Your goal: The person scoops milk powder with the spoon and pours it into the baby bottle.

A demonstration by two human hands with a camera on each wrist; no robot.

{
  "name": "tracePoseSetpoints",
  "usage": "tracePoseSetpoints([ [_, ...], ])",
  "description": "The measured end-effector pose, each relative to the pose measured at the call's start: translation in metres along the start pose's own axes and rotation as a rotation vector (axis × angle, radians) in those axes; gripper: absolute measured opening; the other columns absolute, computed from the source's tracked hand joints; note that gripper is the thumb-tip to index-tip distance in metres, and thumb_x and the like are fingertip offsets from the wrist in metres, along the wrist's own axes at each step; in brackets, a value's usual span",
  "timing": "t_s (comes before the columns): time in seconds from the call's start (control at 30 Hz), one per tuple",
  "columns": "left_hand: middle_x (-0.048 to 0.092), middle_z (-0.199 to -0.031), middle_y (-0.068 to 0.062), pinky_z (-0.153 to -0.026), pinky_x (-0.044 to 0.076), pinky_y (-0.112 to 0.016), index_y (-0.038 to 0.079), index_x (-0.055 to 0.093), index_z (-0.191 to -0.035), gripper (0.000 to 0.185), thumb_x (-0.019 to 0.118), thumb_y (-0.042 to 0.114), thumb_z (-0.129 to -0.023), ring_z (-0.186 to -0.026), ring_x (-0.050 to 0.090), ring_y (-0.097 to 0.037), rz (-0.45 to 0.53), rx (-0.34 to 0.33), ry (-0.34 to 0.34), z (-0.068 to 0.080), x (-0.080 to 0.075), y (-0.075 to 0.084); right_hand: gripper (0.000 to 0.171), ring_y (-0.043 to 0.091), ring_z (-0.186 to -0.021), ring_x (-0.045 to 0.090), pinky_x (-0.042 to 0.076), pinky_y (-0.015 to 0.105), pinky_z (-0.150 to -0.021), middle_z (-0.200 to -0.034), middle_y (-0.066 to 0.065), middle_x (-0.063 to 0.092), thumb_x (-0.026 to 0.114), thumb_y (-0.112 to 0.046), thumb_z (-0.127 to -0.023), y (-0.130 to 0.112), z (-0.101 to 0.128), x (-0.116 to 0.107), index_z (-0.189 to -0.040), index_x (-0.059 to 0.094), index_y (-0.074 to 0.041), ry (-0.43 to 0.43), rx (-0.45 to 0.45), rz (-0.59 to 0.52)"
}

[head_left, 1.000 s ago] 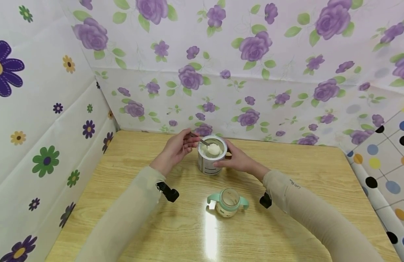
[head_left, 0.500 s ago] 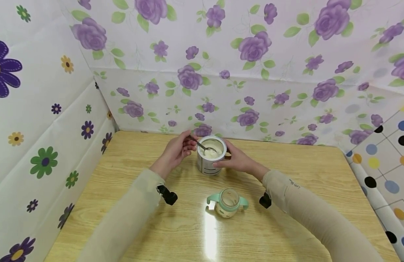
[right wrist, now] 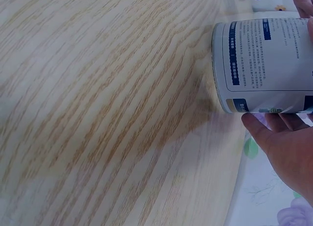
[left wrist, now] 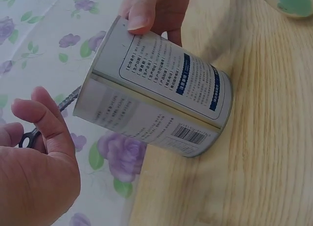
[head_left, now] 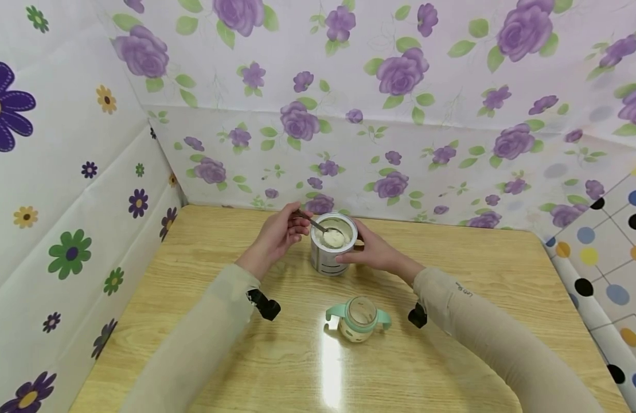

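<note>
On the wood-grain table (head_left: 204, 264), walled in on three sides by glossy flower-print sheeting (head_left: 400, 115), I saw the work at an early stage: one spoonful was lifted but nothing, as far as I could judge, had reached the cup. The table was the largest thing, a smooth pale laminate with a bright glare down its middle. Next came the tin (head_left: 332, 245), a metal cylinder with a printed paper-like label and a barcode, standing upright toward the far edge, open at the top and filled with pale fine powder. My right hand (head_left: 377, 252) was wrapped round its side, thumb and fingers curled on the wall, steadying it. Nearer me stood the small clear cup (head_left: 358, 319), round-bodied with two mint-green plastic handles, open-mouthed, apart from the tin and looking empty. My left hand (head_left: 276, 238) pinched the thin metal handle of the spoon (head_left: 325, 231), whose bowl sat over the tin's mouth heaped with a soft mound of powder. What remained, I judged, was carrying it to the cup.
</note>
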State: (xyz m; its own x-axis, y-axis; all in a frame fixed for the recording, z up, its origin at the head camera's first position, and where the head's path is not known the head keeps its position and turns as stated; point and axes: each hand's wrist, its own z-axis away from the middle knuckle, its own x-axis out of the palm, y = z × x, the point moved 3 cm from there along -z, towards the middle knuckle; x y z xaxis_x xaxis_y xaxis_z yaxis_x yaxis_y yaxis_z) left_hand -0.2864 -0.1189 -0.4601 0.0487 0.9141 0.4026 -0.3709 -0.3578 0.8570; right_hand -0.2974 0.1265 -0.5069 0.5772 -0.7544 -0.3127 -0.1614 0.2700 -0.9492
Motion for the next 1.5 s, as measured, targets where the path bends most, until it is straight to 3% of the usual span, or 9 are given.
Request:
tracePoseSetpoints([
  [0.23, 0.068, -0.075, 0.000, -0.048, 0.043, -0.016, -0.008, 0.066, -0.120, 0.045, 0.050, 0.033, -0.115, -0.059, 0.064, -0.009, 0.014, -0.024, 0.022, 0.000, -0.002, -0.001, 0.096, 0.033, -0.152, 0.039, 0.043, 0.057, -0.118, -0.162, 0.008, 0.040, 0.085, -0.015, -0.095, -0.001, 0.000, 0.000, -0.169, 0.025, -0.025, -0.004, -0.007, 0.002],
  [0.47, 0.069, -0.075, 0.000, -0.050, 0.043, -0.016, -0.001, 0.070, -0.109, 0.040, 0.050, 0.033, -0.115, -0.061, 0.065, -0.010, 0.033, -0.028, 0.017, 0.000, 0.000, 0.001, 0.096, 0.033, -0.152, 0.039, 0.042, 0.058, -0.119, -0.162, 0.008, 0.041, 0.086, -0.013, -0.094, 0.000, 0.000, -0.001, -0.169, 0.027, -0.024, -0.001, -0.003, 0.008],
  [0.87, 0.070, -0.077, -0.002, -0.049, 0.041, -0.016, -0.006, 0.065, -0.118, 0.039, 0.051, 0.030, -0.114, -0.060, 0.064, -0.010, 0.145, -0.047, 0.029, 0.004, 0.004, 0.006, 0.103, 0.034, -0.157, 0.032, 0.038, 0.060, -0.121, -0.170, 0.009, 0.032, 0.085, -0.017, -0.095, -0.007, 0.008, -0.005, -0.172, 0.017, -0.023, -0.015, 0.020, 0.050],
  [1.17, 0.069, -0.077, -0.003, -0.049, 0.040, -0.016, 0.000, 0.070, -0.101, 0.038, 0.051, 0.031, -0.115, -0.060, 0.063, -0.011, 0.189, -0.062, 0.033, 0.006, 0.001, 0.006, 0.105, 0.038, -0.161, 0.026, 0.033, 0.063, -0.123, -0.176, 0.015, 0.024, 0.082, -0.021, -0.098, -0.011, 0.034, -0.028, -0.174, 0.010, -0.020, 0.001, 0.017, 0.111],
  [1.3, 0.069, -0.078, -0.003, -0.049, 0.041, -0.016, 0.000, 0.070, -0.103, 0.038, 0.051, 0.031, -0.115, -0.061, 0.063, -0.011, 0.195, -0.064, 0.035, 0.006, 0.001, 0.007, 0.103, 0.038, -0.161, 0.025, 0.033, 0.062, -0.123, -0.175, 0.018, 0.023, 0.082, -0.016, -0.098, -0.015, 0.054, -0.032, -0.173, 0.012, -0.020, 0.002, -0.014, 0.097],
  [1.5, 0.070, -0.079, -0.003, -0.049, 0.041, -0.016, -0.003, 0.069, -0.108, 0.039, 0.051, 0.031, -0.115, -0.062, 0.064, -0.011, 0.205, -0.061, 0.030, 0.006, -0.002, 0.008, 0.102, 0.036, -0.160, 0.028, 0.035, 0.059, -0.123, -0.175, 0.011, 0.027, 0.082, -0.009, -0.096, -0.024, 0.085, -0.026, -0.173, 0.017, -0.021, -0.038, -0.083, 0.070],
])
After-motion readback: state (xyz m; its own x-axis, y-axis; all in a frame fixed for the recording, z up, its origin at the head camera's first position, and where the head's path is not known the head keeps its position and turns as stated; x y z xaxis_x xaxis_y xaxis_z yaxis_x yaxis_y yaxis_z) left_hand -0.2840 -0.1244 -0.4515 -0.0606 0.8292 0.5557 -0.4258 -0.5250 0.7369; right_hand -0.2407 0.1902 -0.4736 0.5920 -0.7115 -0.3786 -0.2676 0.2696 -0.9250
